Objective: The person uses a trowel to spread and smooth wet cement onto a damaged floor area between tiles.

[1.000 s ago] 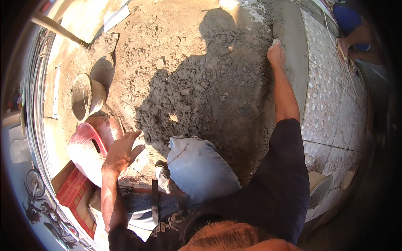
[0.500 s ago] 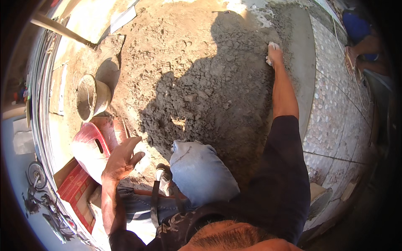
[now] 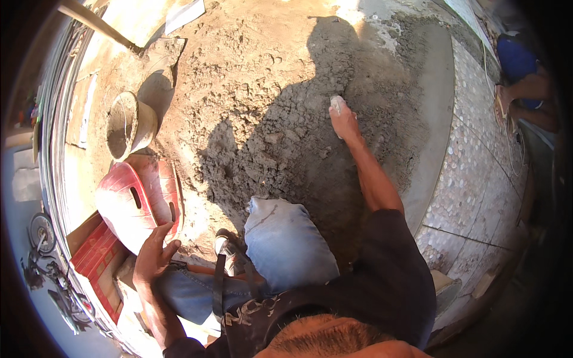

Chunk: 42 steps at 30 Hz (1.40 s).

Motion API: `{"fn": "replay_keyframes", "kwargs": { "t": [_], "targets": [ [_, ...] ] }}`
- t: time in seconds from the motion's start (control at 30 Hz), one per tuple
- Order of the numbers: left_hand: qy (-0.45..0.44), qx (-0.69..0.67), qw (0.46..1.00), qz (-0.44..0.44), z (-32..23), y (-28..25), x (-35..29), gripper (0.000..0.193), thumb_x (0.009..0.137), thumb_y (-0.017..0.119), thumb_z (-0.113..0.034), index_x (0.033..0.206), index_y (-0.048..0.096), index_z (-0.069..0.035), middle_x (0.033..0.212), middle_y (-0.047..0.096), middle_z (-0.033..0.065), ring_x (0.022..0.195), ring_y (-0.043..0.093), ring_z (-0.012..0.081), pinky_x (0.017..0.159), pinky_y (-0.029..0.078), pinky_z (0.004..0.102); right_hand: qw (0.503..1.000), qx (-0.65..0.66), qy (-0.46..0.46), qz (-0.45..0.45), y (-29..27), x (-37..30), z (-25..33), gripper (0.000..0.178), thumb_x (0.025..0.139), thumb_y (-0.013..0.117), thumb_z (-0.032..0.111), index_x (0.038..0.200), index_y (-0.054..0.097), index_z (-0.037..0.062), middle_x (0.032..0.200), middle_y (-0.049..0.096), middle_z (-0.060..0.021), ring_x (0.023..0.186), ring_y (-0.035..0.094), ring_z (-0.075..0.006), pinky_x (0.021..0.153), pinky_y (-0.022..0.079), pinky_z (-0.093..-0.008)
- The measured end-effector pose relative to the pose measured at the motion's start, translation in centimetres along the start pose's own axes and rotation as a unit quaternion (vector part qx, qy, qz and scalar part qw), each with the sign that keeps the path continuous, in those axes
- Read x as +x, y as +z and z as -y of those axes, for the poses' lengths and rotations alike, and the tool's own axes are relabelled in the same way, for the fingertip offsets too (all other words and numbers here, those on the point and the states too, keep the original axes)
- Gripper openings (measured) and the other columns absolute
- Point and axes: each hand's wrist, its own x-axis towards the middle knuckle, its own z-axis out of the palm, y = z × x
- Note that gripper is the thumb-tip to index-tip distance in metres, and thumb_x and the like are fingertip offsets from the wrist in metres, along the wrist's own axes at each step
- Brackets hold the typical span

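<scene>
My right hand point(image 3: 344, 121) reaches out over a bed of rough grey mortar point(image 3: 280, 137). Its fingers are closed round a pale, whitish thing point(image 3: 337, 105) whose kind I cannot make out. My left hand point(image 3: 154, 255) is empty, fingers apart, beside my bent leg and close to a dusty red plastic piece with a slotted handhold point(image 3: 122, 200). Whether the fingertips touch that piece I cannot tell. To the right of the mortar runs a smoothed grey strip point(image 3: 434, 119). My knee in worn jeans point(image 3: 289, 238) is at the mortar's near edge.
A mortar-caked bucket point(image 3: 143, 125) lies tipped at left, below a wooden pole point(image 3: 98, 25). Pebble-patterned tiles point(image 3: 471, 161) line the right side. Another person's legs point(image 3: 528, 89) show at far right. Red hollow bricks point(image 3: 98, 262) sit at lower left, with motorcycles point(image 3: 57, 286) beyond.
My right hand has swung left and slightly nearer over the mortar, off the smoothed strip's edge. My left hand has dropped a little toward my leg. The view has shifted slightly.
</scene>
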Motion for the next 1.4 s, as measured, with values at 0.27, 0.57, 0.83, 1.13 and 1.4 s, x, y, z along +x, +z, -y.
{"fn": "replay_keyframes", "kwargs": {
  "t": [0.27, 0.57, 0.83, 1.13, 1.4],
  "targets": [
    [0.033, -0.047, 0.998, -0.022, 0.6, 0.2, -0.1, 0.048, 0.095, 0.062, -0.033, 0.132, 0.052, -0.004, 0.124, 0.06, 0.0201, 0.116, 0.058, 0.0372, 0.097, 0.046, 0.0416, 0.986, -0.125, -0.081, -0.07, -4.0, 4.3, 5.2, 0.051, 0.098, 0.049, 0.036, 0.144, 0.042, 0.0146, 0.118, 0.059, -0.0245, 0.107, 0.059, -0.0466, 0.091, 0.047, -0.0565],
    [-0.026, -0.07, 0.995, -0.063, 0.8, 0.1, -3.4, 0.051, 0.094, 0.063, -0.034, 0.133, 0.052, -0.003, 0.128, 0.059, 0.0206, 0.12, 0.057, 0.0367, 0.1, 0.045, 0.0417, 0.999, 0.022, 0.034, -0.014, -3.1, 13.4, -0.4, 0.052, 0.099, 0.051, 0.038, 0.145, 0.045, 0.0144, 0.111, 0.065, -0.0184, 0.088, 0.065, -0.0275, 0.07, 0.051, -0.042],
    [0.028, -0.062, 0.996, -0.058, 1.3, -0.1, -2.5, 0.05, 0.096, 0.06, -0.038, 0.132, 0.053, -0.004, 0.127, 0.059, 0.0218, 0.117, 0.058, 0.0397, 0.098, 0.046, 0.0446, 0.978, -0.107, -0.171, -0.052, -3.0, 9.2, 2.2, 0.049, 0.097, 0.053, 0.038, 0.138, 0.052, 0.0131, 0.124, 0.063, -0.0222, 0.113, 0.061, -0.0402, 0.097, 0.047, -0.0478],
    [0.03, -0.047, 0.997, -0.058, 1.1, -0.6, -2.4, 0.05, 0.095, 0.064, -0.034, 0.132, 0.052, -0.004, 0.129, 0.059, 0.0188, 0.118, 0.059, 0.0351, 0.098, 0.046, 0.0406, 0.985, -0.136, -0.1, 0.04, 1.0, 12.8, 7.6, 0.051, 0.093, 0.054, 0.036, 0.138, 0.05, 0.0128, 0.116, 0.064, -0.0254, 0.109, 0.06, -0.0455, 0.092, 0.048, -0.0503],
    [0.017, -0.058, 0.996, -0.07, 0.7, -0.5, -3.4, 0.051, 0.094, 0.061, -0.039, 0.131, 0.053, -0.005, 0.125, 0.06, 0.0208, 0.114, 0.058, 0.0413, 0.096, 0.047, 0.046, 0.999, -0.002, -0.016, -0.049, -2.1, 4.2, 3.7, 0.053, 0.095, 0.054, 0.038, 0.142, 0.046, 0.015, 0.124, 0.062, -0.0246, 0.117, 0.057, -0.0429, 0.098, 0.045, -0.0482]
  ]
}}
